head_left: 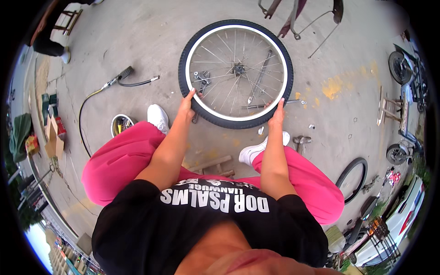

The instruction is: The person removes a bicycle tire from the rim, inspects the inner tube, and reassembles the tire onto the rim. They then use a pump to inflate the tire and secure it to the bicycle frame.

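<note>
A bicycle wheel (236, 118) with a black tyre, white rim and thin spokes is held out in front of me. My left hand (187, 106) grips its near left edge, thumb over the rim. On the near right edge my right hand (277, 113) grips the tyre, fingers partly hidden beneath. Through the spokes show an adjustable wrench (204, 80), a long metal tool (259, 77) and small nuts on the concrete. Another slim tool (295, 101) pokes out past the right side of the tyre.
To the left lie an air hose with its inflator (114, 79) and a tin of tools (122, 123). A hammer (301, 141) rests by my right shoe. A loose tyre (355, 178) lies further right, a bicycle fork (298, 18) stands beyond the wheel, and a person (48, 41) is far left.
</note>
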The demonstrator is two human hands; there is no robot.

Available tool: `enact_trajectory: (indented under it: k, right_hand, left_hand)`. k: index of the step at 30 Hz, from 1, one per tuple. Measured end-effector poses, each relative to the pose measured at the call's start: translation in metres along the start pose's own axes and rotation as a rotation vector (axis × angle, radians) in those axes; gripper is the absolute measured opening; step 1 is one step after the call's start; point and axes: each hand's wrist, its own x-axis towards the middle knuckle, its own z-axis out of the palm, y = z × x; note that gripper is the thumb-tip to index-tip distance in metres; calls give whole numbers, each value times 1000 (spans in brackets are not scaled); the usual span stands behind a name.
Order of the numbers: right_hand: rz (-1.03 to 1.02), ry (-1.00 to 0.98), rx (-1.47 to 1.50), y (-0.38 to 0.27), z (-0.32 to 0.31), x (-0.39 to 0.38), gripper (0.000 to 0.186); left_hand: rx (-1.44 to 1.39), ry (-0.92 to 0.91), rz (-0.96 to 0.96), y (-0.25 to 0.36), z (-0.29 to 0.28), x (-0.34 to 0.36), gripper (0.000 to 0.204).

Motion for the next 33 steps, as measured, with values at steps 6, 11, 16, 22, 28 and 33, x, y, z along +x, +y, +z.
enact_trajectory:
  k: [6,11,16,22,28,33]
  right_hand:
    - [-97,115,-30,0,18,-5,43]
    - [-173,97,-181,-6,-1,16,62]
    - [-257,69,-537,-24,24,8,60]
    - [-192,48,-372,10,-14,33,57]
    - [-48,61,-414,-1,0,24,58]
    - [-74,-3,-308,-1,0,24,58]
  left_hand:
    - [144,33,100,2,4,-2,36]
    - [10,49,92,-3,5,10,44]
    - [-42,44,79,5,1,8,47]
    - [-83,-72,142,22,11,15,43]
    - [-174,-137,56,29,5,10,47]
    - [-3,-217,14,49,14,11,54]
